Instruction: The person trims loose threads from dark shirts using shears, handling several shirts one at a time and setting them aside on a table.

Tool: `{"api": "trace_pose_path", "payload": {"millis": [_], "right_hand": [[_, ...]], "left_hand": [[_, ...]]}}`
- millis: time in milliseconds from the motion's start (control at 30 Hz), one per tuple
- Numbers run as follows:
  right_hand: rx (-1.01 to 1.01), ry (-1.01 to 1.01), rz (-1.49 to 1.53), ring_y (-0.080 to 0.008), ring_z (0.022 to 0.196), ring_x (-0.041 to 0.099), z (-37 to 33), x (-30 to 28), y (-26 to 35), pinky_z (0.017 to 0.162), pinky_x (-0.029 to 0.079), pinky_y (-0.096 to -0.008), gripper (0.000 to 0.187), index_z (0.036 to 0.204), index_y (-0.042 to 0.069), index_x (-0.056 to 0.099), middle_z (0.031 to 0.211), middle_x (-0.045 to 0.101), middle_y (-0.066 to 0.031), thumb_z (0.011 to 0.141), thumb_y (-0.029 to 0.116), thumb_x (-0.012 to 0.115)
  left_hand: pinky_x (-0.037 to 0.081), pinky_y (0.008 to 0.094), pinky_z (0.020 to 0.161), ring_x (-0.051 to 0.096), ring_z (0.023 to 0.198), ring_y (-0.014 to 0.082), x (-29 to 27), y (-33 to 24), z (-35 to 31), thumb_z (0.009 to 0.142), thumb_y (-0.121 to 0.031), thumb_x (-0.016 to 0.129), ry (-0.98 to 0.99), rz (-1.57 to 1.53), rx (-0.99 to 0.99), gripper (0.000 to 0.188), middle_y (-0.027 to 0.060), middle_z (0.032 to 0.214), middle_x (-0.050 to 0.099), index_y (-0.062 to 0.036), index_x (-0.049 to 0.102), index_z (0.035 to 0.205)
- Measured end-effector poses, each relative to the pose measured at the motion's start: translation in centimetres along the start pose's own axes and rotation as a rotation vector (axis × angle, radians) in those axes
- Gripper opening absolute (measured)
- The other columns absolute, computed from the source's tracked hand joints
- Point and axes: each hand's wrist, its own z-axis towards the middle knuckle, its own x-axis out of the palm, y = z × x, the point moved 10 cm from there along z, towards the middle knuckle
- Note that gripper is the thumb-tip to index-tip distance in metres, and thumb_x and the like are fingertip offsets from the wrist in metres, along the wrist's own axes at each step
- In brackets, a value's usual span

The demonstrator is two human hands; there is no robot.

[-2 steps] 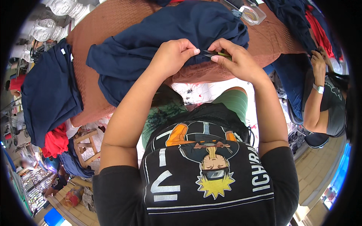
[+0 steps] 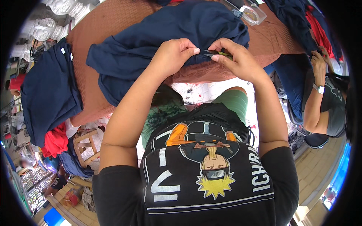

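A dark navy garment (image 2: 143, 34) lies bunched on the brown cloth-covered table in front of me. My left hand (image 2: 171, 58) is closed in a pinch on its near part, thumb and finger pressed together at the fabric. Thread snips (image 2: 225, 55) with dark pointed blades and yellow-green on the handle sit in my right hand (image 2: 241, 62), which is closed around them. The blades stand apart and point left, just beside my left thumb and over the fabric. Any thread between blades and thumb is too small to make out.
Brown cloth (image 2: 211, 77) covers the table. A clear plastic container (image 2: 253, 16) stands at its far right. More navy garments (image 2: 52, 90) hang over the left edge, above red fabric (image 2: 56, 141). At the right, a co-worker's arm (image 2: 318, 75) with a watch reaches toward dark cloth.
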Motion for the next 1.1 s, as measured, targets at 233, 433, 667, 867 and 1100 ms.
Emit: {"api": "trace_pose_path", "payload": {"millis": [233, 433, 667, 867, 1100], "right_hand": [[-0.122, 0.070, -0.034, -0.0169, 0.082, 0.058, 0.5, 1.1, 0.8, 0.074, 0.046, -0.0291, 0.015, 0.101, -0.001, 0.062, 0.090, 0.058, -0.0074, 0.090, 0.010, 0.063], [-0.148, 0.057, -0.014, -0.0282, 0.087, 0.059, 1.0, 1.8, 0.8, 0.077, 0.046, -0.0353, 0.017, 0.096, 0.001, 0.062, 0.089, 0.061, -0.0111, 0.085, 0.014, 0.067], [-0.120, 0.076, 0.022, -0.0233, 0.084, 0.058, 1.3, 2.3, 0.7, 0.074, 0.045, -0.0327, 0.014, 0.096, 0.001, 0.062, 0.088, 0.060, -0.0090, 0.086, 0.012, 0.066], [-0.086, 0.141, 0.005, -0.0123, 0.080, 0.057, 1.1, 2.6, 0.7, 0.070, 0.046, -0.0258, 0.013, 0.098, 0.000, 0.062, 0.091, 0.058, -0.0049, 0.088, 0.007, 0.065], [-0.024, 0.019, 0.176, -0.0077, 0.073, 0.057, -0.2, -1.9, 0.2, 0.069, 0.046, -0.0229, 0.018, 0.105, 0.001, 0.063, 0.088, 0.059, 0.0001, 0.090, 0.011, 0.065]], "left_hand": [[0.047, 0.0238, 0.068, 0.056, 0.074, 0.0061, 0.0, 0.2, 0.0, 0.093, -0.019, 0.063, 0.031, -0.056, 0.008, 0.022, 0.0019, 0.081, 0.066, 0.0030, 0.064, 0.095], [0.046, 0.0238, 0.064, 0.053, 0.070, 0.0054, -0.1, -0.3, -0.2, 0.093, -0.020, 0.063, 0.024, -0.060, 0.024, 0.022, 0.0002, 0.076, 0.063, 0.0026, 0.064, 0.094], [0.047, 0.0248, 0.065, 0.054, 0.070, 0.0065, -0.1, -0.9, -0.4, 0.093, -0.020, 0.063, 0.022, 0.020, 0.027, 0.023, 0.0016, 0.076, 0.064, 0.0025, 0.064, 0.094], [0.051, 0.0262, 0.072, 0.063, 0.077, 0.0107, 0.6, -0.8, -0.6, 0.092, -0.020, 0.063, 0.021, -0.266, -0.015, 0.022, 0.0066, 0.084, 0.069, 0.0023, 0.065, 0.093], [0.043, 0.0458, 0.092, 0.058, 0.107, 0.0309, -6.7, -13.4, -9.2, 0.100, -0.041, 0.042, 0.339, -0.152, 0.757, 0.054, 0.0227, 0.098, 0.067, -0.0031, 0.068, 0.070]]}}
